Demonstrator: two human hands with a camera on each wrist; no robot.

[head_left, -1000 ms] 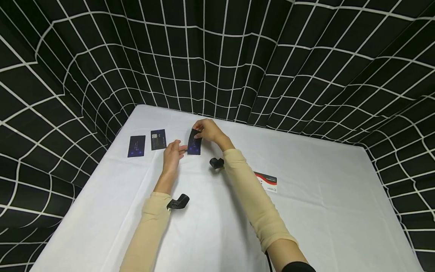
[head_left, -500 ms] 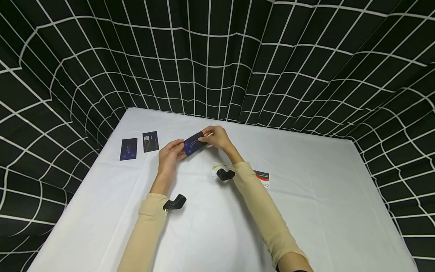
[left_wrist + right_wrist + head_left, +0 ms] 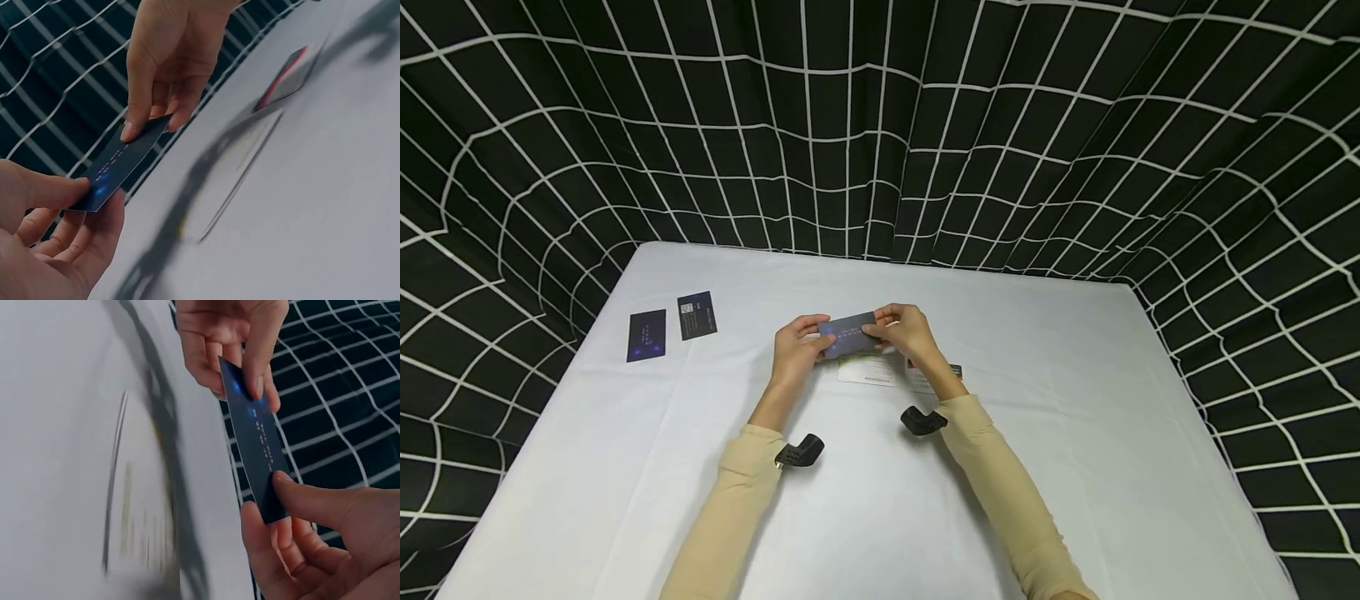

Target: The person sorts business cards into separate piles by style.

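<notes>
A dark blue business card (image 3: pixel 848 335) with small print and blue glints is held above the table between both hands. My left hand (image 3: pixel 797 350) pinches its left end, thumb on top and fingers beneath. At the opposite end my right hand (image 3: pixel 912 335) pinches it the same way, as the right wrist view shows with the card (image 3: pixel 253 437) tilted. Below the held card lies a white card (image 3: pixel 867 371), partly covered by it in the head view. Next to that is a white card with a red and black band (image 3: pixel 287 78), partly hidden by my right hand in the head view.
Two more dark cards lie at the table's left: one with blue glints (image 3: pixel 647 336), one with a QR code (image 3: pixel 697 316). The white cloth-covered table (image 3: pixel 865 517) meets a black curtain with a white grid (image 3: pixel 820 150) at its back edge.
The dark card went from standing near the table in my right hand to being lifted and held level by both hands. My left hand took its other end. The view has shifted right.
</notes>
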